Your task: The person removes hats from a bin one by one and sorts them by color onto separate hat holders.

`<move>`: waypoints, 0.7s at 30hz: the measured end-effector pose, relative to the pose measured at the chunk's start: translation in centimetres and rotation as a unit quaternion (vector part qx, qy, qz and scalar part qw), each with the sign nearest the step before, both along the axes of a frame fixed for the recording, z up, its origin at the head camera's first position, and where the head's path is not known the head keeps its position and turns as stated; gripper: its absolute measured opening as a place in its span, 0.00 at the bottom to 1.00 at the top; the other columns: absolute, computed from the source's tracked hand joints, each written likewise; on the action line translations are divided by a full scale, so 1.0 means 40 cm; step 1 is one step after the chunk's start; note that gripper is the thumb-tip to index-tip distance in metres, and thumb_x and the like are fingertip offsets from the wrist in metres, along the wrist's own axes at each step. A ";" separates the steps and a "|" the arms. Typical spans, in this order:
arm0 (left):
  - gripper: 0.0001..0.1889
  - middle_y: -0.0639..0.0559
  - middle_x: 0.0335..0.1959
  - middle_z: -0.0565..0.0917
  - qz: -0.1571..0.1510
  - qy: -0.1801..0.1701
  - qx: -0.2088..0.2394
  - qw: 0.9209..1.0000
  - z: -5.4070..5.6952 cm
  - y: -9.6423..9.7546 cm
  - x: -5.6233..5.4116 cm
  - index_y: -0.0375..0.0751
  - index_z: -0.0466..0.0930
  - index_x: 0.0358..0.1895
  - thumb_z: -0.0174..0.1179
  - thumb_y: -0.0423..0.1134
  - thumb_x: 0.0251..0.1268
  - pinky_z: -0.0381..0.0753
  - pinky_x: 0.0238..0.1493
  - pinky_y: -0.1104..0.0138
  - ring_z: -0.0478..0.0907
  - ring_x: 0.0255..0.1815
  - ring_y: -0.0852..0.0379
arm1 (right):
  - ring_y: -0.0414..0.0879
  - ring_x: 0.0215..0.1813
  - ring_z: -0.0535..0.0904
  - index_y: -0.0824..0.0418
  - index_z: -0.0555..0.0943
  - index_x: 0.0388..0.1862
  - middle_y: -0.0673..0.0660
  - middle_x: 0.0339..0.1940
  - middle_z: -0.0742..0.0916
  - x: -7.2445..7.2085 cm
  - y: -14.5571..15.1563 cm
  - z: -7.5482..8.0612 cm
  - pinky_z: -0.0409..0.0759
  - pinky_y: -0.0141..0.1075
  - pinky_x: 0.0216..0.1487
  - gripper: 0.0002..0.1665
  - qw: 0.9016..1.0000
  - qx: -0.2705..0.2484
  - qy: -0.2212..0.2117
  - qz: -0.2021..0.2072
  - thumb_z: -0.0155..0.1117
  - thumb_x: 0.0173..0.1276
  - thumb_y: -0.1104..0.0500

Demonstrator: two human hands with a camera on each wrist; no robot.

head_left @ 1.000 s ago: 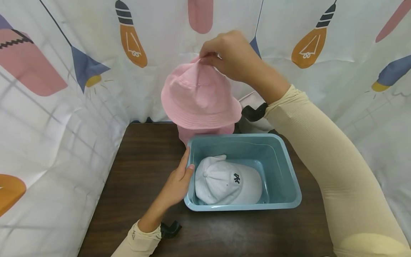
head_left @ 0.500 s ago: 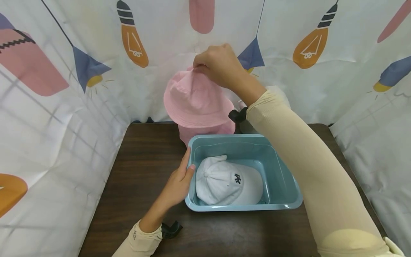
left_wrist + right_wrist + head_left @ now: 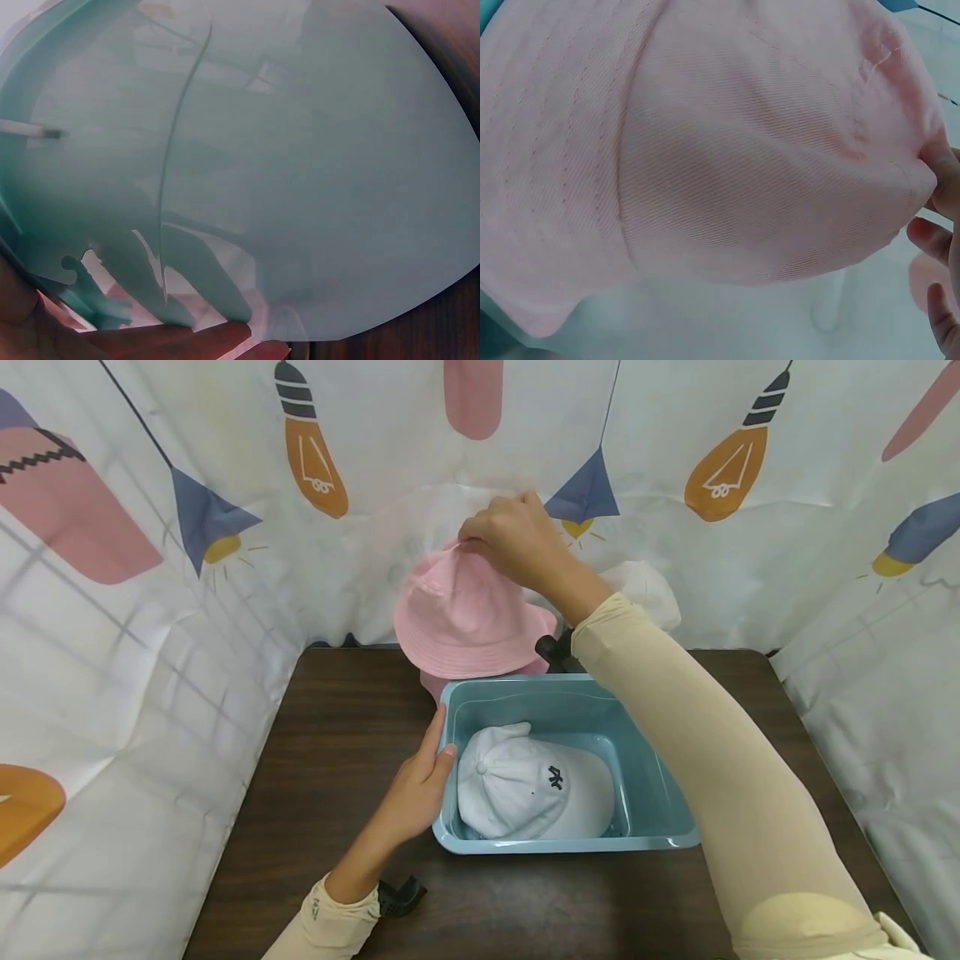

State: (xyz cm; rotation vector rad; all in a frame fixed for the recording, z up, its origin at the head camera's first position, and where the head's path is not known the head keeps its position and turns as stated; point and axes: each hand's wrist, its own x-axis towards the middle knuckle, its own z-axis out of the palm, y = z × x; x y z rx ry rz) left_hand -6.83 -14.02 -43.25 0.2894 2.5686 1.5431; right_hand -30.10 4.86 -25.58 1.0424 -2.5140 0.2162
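Note:
My right hand (image 3: 517, 539) pinches the crown of a pink bucket hat (image 3: 472, 618), as the right wrist view also shows. The hat hangs brim down behind a blue plastic tub (image 3: 566, 845). More pink cloth (image 3: 433, 685) shows below its brim; the tub partly hides that cloth. On the tub's left side, my left hand (image 3: 412, 789) holds the wall, thumb at the rim and fingers along the outside. In the left wrist view its fingers (image 3: 202, 336) lie against the tub's outer wall. A white baseball cap (image 3: 517, 785) with a dark logo lies inside the tub.
A whitish cloth item (image 3: 647, 593), partly hidden by the right arm, stands behind the tub. The dark wooden table (image 3: 330, 752) extends to both sides of the tub. A printed white curtain (image 3: 405, 435) hangs close behind and at the sides.
My right hand has come down and slightly left, lowering the pink bucket hat over the pink cloth below. More of the whitish item shows. My left hand and the tub stay put.

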 end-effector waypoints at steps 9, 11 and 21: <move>0.33 0.52 0.84 0.51 -0.002 -0.001 -0.002 1.000 -0.002 -0.001 -0.001 0.59 0.37 0.85 0.41 0.46 0.85 0.56 0.79 0.44 0.55 0.82 0.49 | 0.50 0.50 0.83 0.47 0.90 0.49 0.46 0.45 0.92 -0.024 0.003 -0.030 0.73 0.50 0.51 0.10 0.999 -0.027 -0.045 -0.010 0.64 0.76 0.51; 0.33 0.52 0.84 0.51 -0.001 0.000 -0.004 1.000 -0.001 -0.001 -0.001 0.59 0.38 0.85 0.41 0.46 0.85 0.55 0.79 0.45 0.55 0.82 0.49 | 0.50 0.48 0.84 0.47 0.90 0.48 0.46 0.43 0.92 -0.026 0.003 -0.035 0.75 0.50 0.50 0.10 0.998 -0.034 -0.055 -0.004 0.65 0.75 0.51; 0.33 0.52 0.85 0.50 -0.003 -0.011 -0.005 1.000 0.000 -0.005 -0.005 0.58 0.38 0.85 0.40 0.50 0.85 0.55 0.79 0.43 0.54 0.82 0.48 | 0.47 0.48 0.86 0.46 0.80 0.66 0.50 0.48 0.91 -0.025 0.014 -0.067 0.79 0.47 0.47 0.21 0.993 -0.043 -0.113 -0.013 0.57 0.79 0.45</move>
